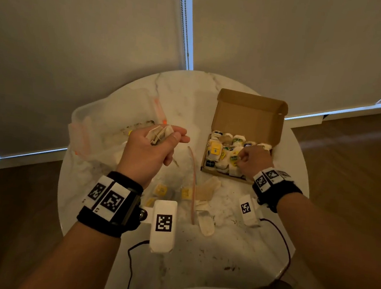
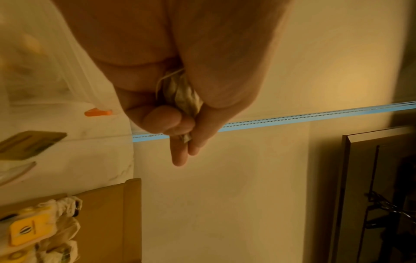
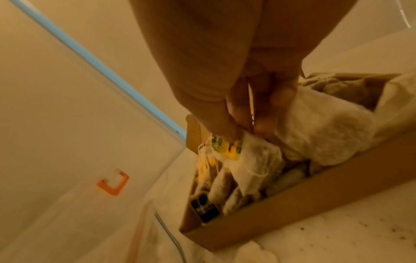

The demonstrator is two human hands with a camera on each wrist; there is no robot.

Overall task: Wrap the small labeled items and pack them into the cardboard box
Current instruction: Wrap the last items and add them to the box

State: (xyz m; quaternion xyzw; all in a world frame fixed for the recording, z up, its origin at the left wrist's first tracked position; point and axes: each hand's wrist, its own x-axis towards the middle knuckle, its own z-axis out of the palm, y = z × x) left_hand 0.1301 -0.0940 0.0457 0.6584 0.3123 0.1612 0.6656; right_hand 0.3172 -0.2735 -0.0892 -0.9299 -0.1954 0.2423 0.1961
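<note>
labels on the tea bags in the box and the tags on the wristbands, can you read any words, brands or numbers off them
No readable words or numbers.
Yellow tag in the cardboard box: a dark oval logo, no legible text.
Green and yellow tag pinched by the right hand: print too blurred.
Black tag: pale lettering, too blurred.
Wristband squares: black-and-white code patterns, no text.
Tea bag in the left hand: no tag showing.

Your right hand (image 3: 227, 85) reaches down into the box (image 3: 281, 222), thumb and fingertips (image 3: 265, 124) pinching a wrapped item (image 3: 245, 160) by its top edge, beside its yellow-green label (image 3: 227, 147). The item sits upright among other pale wrapped items (image 3: 324, 131) packed close in the box. A dark label (image 3: 203, 209) shows at the near corner. The box rests on the table (image 3: 349, 236), flecked with dark crumbs. An orange clip (image 3: 113, 185) shows at left on clear plastic.
</note>
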